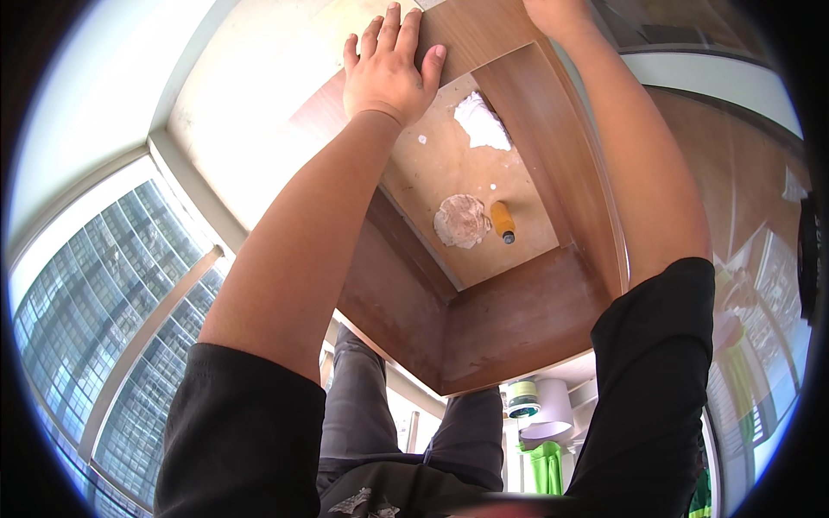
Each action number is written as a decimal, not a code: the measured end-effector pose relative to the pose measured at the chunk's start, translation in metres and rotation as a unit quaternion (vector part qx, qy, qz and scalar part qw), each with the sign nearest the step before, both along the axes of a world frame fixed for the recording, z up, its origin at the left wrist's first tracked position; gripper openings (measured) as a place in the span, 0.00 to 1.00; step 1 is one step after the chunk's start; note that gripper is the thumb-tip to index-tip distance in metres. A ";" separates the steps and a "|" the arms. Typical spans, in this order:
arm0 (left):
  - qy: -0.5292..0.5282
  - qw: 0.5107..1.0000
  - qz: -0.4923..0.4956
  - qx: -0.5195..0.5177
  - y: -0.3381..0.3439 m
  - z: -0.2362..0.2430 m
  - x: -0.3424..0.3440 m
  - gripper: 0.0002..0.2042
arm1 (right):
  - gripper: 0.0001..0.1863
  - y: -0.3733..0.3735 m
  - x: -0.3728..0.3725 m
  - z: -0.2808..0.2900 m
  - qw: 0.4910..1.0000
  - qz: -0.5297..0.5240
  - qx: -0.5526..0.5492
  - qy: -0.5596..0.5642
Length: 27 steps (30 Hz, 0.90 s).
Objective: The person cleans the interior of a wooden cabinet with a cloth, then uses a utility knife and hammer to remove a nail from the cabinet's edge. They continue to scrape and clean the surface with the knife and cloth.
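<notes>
An open brown wooden box frame (527, 315) fills the middle, its walls surrounding a tan surface. My left hand (389, 69) lies palm down on the far wooden panel, fingers stretched and a little apart, so it is open. At the top edge of the picture my right hand (561, 15) rests by the frame's far right corner. Its fingers are mostly cut off, so their grip is hidden. Inside the frame lie a small orange cylinder with a dark end (502, 220), a round whitish flaky patch (462, 221) and a white ragged piece (482, 123).
Tall windows (121, 328) stand on the left, with a building beyond. Reflective glass panels (734, 173) run along the right. Below the frame are my legs (358, 397), a white cylindrical container (553, 410), a green-and-white can (522, 399) and a bright green item (545, 466).
</notes>
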State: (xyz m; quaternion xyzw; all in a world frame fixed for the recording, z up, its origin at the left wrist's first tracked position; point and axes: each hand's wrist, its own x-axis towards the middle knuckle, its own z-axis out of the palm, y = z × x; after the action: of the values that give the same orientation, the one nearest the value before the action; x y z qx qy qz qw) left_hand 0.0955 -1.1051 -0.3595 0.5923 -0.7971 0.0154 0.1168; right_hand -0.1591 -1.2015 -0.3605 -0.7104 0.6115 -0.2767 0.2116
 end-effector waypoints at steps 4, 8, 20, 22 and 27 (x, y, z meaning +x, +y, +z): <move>0.032 0.996 0.023 0.082 -0.002 0.015 -0.006 0.32 | 0.11 0.004 -0.005 0.001 1.000 0.001 -0.008 0.020; 0.026 0.997 0.025 0.074 -0.004 0.013 -0.003 0.32 | 0.11 0.012 -0.014 0.000 0.998 0.034 -0.033 0.029; 0.038 0.996 0.025 0.083 -0.003 0.012 -0.002 0.33 | 0.09 0.070 -0.056 -0.004 0.992 0.106 -0.060 0.033; 0.036 0.995 0.028 0.088 -0.003 0.013 -0.003 0.33 | 0.12 0.077 -0.068 -0.005 0.993 0.094 -0.027 0.062; 0.023 0.995 0.028 0.097 -0.004 0.014 -0.004 0.33 | 0.10 0.075 -0.074 0.004 0.998 0.043 0.032 0.036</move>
State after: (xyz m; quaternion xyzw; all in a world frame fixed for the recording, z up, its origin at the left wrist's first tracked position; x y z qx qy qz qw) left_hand 0.0910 -1.1090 -0.3456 0.6232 -0.7749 -0.0726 0.0762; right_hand -0.2336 -1.1262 -0.3562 -0.7383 0.5965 -0.2215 0.2237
